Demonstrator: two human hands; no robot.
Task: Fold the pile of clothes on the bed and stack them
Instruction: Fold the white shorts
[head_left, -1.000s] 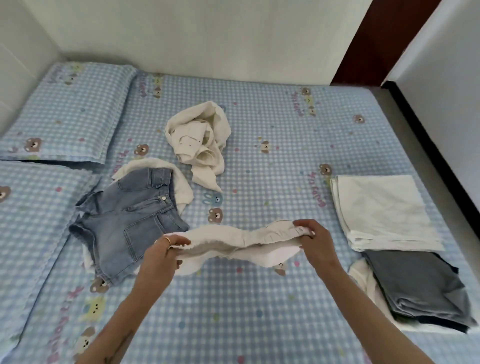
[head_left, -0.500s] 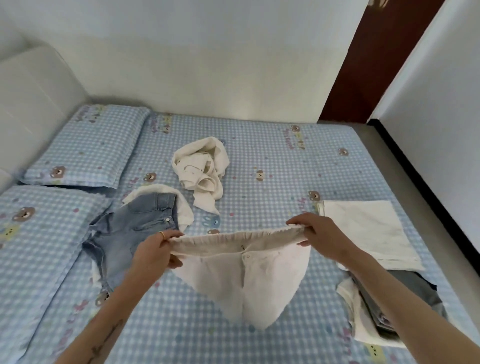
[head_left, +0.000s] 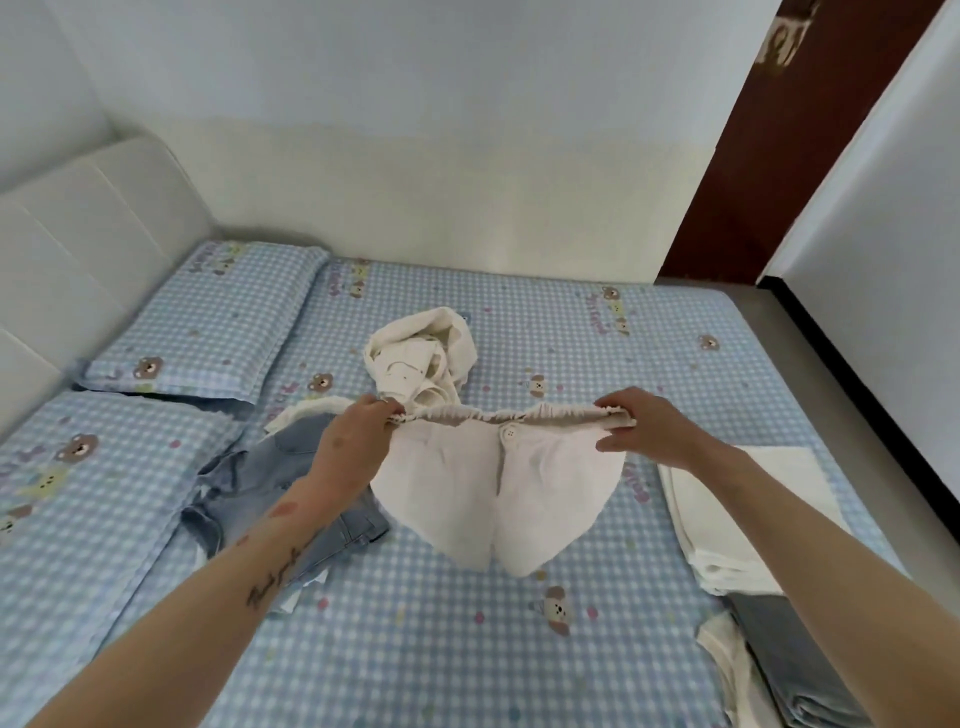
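Note:
I hold white shorts (head_left: 498, 493) up by their elastic waistband above the blue checked bed (head_left: 415, 649). My left hand (head_left: 353, 447) grips the waistband's left end and my right hand (head_left: 644, 431) grips its right end. The shorts hang down with the button side facing me, their lower edge just above the sheet. Denim shorts (head_left: 249, 499) lie unfolded to the left, partly under my left forearm, on a white garment (head_left: 306, 410). A crumpled cream garment (head_left: 421, 358) lies behind the shorts. Folded white cloth (head_left: 748, 509) and folded grey clothes (head_left: 795, 660) are stacked at the right.
Two checked pillows (head_left: 208, 332) lie at the left by the padded headboard (head_left: 67, 249). A wall runs along the far side of the bed. At the right, the bed edge meets a narrow floor strip (head_left: 810, 364) and a dark door (head_left: 763, 145).
I have lifted the white shorts off the sheet and spread the waistband between both hands, so they hang open. My view has tilted up, showing more wall and headboard.

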